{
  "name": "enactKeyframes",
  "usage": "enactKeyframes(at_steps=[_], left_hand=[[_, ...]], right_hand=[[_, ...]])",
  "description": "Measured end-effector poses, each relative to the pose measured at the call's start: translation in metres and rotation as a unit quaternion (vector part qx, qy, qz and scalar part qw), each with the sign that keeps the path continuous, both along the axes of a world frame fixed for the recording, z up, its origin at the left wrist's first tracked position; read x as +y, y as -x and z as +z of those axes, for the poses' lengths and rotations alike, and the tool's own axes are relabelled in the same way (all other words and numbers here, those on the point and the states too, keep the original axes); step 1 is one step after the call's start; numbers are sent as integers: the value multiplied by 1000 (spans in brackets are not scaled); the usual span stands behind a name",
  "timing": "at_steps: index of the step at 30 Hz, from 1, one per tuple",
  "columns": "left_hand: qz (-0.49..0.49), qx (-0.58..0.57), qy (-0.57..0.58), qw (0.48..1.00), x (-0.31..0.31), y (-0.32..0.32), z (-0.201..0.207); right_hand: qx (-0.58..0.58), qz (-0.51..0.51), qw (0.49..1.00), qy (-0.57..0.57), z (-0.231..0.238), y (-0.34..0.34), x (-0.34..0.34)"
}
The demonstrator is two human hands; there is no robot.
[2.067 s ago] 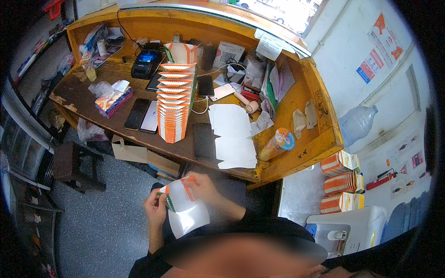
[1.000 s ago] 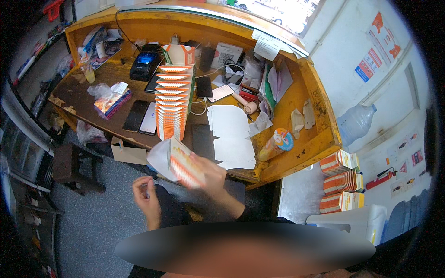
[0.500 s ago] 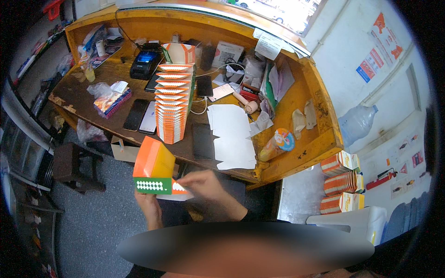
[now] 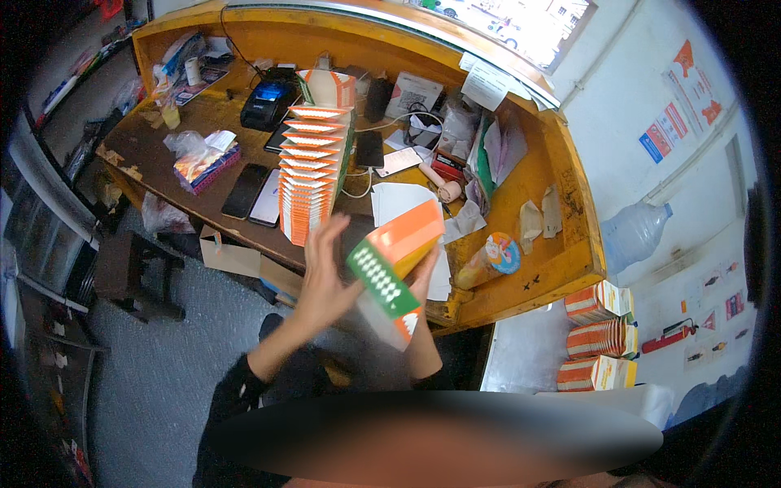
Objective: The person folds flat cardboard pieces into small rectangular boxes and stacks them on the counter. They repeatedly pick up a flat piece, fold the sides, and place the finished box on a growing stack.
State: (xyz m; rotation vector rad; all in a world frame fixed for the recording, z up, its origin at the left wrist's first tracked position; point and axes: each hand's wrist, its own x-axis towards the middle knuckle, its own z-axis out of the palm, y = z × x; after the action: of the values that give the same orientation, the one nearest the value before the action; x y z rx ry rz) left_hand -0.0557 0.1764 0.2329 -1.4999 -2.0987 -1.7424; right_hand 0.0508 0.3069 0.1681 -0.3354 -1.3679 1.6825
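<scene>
- In front of me, a folded carton (image 4: 384, 276) of smooth, glossy card is held up, tilted, in the air before the tabletop's front edge: orange on one face, green with white diamonds on another, a sliver of yellow beside them, and a blurred pale flap below.
- The right hand (image 4: 425, 275) is closed on the carton's far side, its fingers partly hidden behind the card.
- The left hand (image 4: 323, 278) is spread, fingers raised and clear of the card, thumb toward the green panel; whether the thumb touches it, I cannot tell.
- Beyond the left hand stands a tall stack of nested cartons (image 4: 307, 195), their orange and white edges layered like pleats.
- Partly behind the held carton lies a flat, matte white sheet (image 4: 397, 202).
- The tabletop (image 4: 142, 142) is scuffed brown wood, chipped at its left end, with a yellow wooden surround.
- On it, left of the stack, are a flat black phone (image 4: 244, 193) and a pinkish-purple basket (image 4: 213, 172) topped with crinkled clear plastic.
- Toward the right end leans a clear cup (image 4: 482, 264) with a round, colourful top.
- Farther right, more carton stacks (image 4: 594, 374) sit on a shiny metal surface (image 4: 517, 358).
</scene>
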Motion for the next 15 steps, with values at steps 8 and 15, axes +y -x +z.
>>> enactKeyframes(at_steps=[8,15], left_hand=[[118,377,-77,915,135,148,130],[136,213,362,898,161,206,121]], right_hand=[[85,-54,986,-131,58,-25,52],[74,83,979,-171,101,-30,71]])
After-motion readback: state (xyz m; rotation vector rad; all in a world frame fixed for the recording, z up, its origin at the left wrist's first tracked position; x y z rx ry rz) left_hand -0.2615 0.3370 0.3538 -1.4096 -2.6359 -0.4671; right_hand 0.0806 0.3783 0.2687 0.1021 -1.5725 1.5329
